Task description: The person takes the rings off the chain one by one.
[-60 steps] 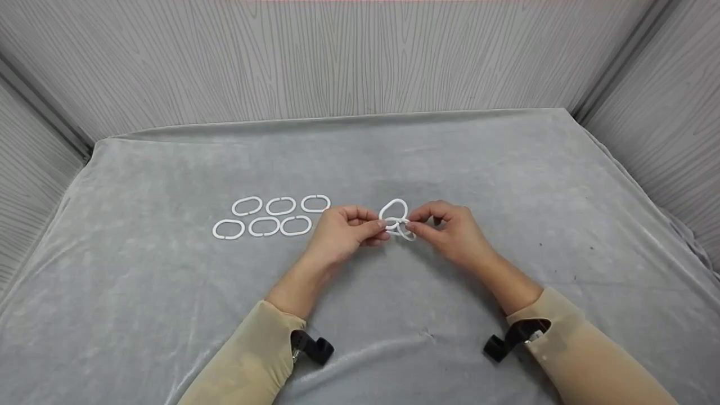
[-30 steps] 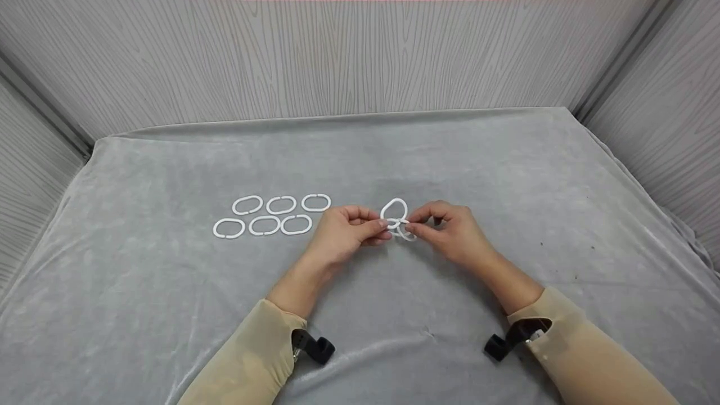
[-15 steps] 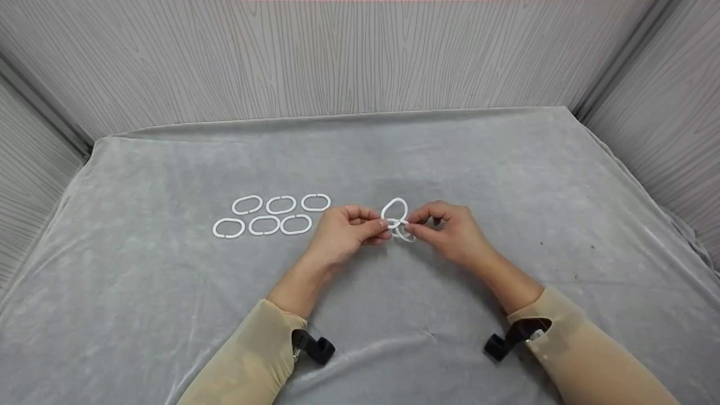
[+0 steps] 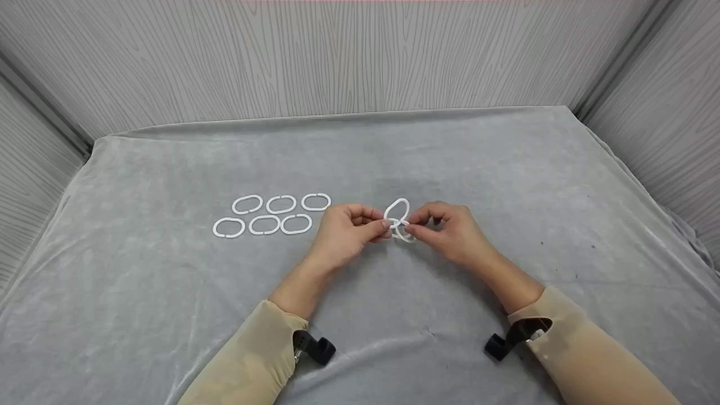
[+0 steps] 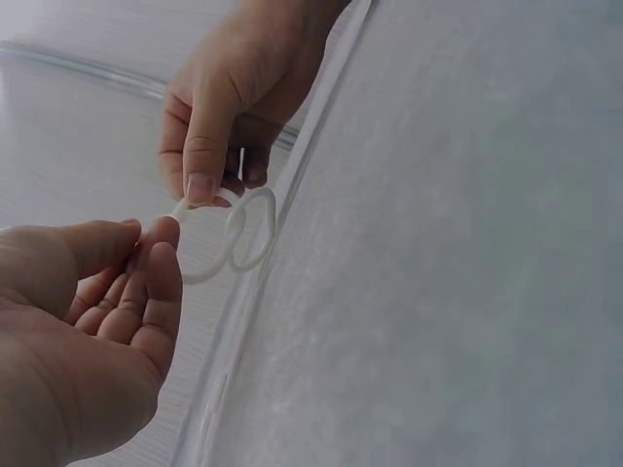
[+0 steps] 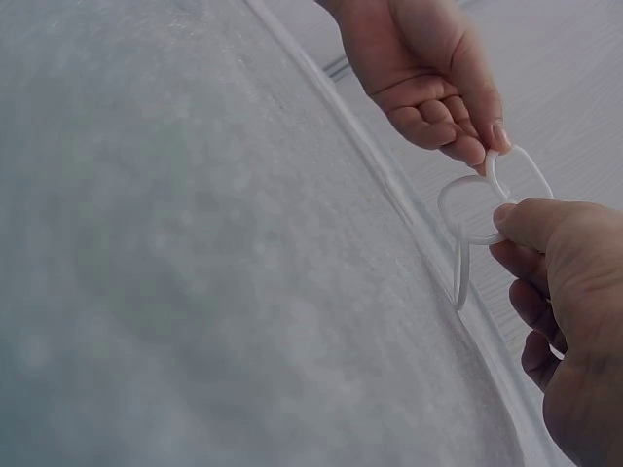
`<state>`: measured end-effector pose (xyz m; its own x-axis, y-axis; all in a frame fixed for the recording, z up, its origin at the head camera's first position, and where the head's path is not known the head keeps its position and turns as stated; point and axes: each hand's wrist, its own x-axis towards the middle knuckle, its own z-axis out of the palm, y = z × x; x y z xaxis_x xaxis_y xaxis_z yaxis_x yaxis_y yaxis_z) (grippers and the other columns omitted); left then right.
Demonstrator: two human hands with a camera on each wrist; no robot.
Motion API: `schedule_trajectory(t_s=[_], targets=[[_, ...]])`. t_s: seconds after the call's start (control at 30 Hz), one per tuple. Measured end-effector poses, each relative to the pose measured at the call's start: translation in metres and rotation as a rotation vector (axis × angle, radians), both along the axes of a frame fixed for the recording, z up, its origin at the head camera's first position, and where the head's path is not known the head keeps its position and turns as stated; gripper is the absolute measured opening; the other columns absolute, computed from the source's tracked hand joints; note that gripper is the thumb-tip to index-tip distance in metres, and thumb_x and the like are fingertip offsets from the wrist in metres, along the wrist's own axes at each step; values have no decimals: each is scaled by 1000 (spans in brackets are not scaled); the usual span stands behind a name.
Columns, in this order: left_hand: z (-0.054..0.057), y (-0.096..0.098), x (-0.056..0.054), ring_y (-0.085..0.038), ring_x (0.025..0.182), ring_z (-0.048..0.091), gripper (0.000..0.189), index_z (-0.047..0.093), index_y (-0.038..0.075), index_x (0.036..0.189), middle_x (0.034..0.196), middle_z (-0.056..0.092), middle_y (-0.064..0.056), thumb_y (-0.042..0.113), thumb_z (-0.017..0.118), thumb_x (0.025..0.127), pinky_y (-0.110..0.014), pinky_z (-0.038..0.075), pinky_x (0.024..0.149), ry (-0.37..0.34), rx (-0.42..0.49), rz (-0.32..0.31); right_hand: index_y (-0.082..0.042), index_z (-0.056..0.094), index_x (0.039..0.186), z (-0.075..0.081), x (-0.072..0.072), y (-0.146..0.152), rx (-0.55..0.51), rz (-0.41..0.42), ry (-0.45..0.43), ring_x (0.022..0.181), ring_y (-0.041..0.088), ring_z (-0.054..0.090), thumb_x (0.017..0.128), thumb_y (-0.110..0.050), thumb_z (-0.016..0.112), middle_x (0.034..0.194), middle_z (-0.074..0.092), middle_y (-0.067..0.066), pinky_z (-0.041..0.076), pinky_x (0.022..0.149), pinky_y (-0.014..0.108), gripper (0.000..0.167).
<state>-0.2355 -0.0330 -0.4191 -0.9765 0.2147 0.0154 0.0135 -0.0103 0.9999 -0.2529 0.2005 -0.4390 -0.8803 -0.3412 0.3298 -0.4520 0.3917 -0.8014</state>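
Note:
My left hand (image 4: 349,233) and right hand (image 4: 447,228) meet right of the middle of the cloth, pinching white oval plastic chain links between thumbs and fingertips. One link (image 4: 400,199) stands up above the fingertips in the head view. In the right wrist view, a link (image 6: 541,177) spans from the left fingertips to the right thumb. It crosses a second link (image 6: 442,202) at the right thumb tip, and a third link (image 6: 461,277) hangs from that one, edge-on. Parts of the pinched links are hidden behind the fingers.
Several loose white links (image 4: 244,227) lie in two rows on the grey cloth (image 4: 169,292), left of my left hand. Wood-grain panels (image 4: 337,62) stand behind and at both sides. A black wrist mount (image 4: 320,350) juts inward from each sleeve.
The upright link between my hands has turned a little and shifted slightly right, looking narrower now. Both hands stay almost in place, and the loose links lie as before.

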Motion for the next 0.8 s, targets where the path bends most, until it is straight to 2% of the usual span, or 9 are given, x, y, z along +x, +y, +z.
schedule_trajectory(t_s=[0.17,0.3,0.53,0.8], targets=[[0,1,0,-15,73,74,4,75,-7,95,80,76,-10,-3,76,92,-26,59,70,52,-57,-3,-11,81,94,0,1,0,13,-8,-6,85,15,64,92,-12,85,88,75,-3,44,82,39,5],[-1,1,0,-16,74,74,5,75,-6,95,80,76,-10,-3,76,92,-26,59,70,64,-66,2,-12,81,93,0,1,0,10,-1,-8,85,16,64,92,-13,85,88,75,-3,45,82,41,5],[1,1,1,-15,74,74,6,75,-8,96,80,76,-11,-3,75,93,-25,59,69,69,-61,1,-10,80,94,1,1,0,7,2,-16,85,16,65,93,-15,85,87,75,-3,45,82,43,7],[1,0,1,-18,76,76,4,75,-5,95,82,77,-11,-2,76,93,-26,60,71,50,-59,5,-14,80,91,0,0,-1,12,5,-4,84,16,64,93,-12,85,85,74,-4,46,82,41,6]])
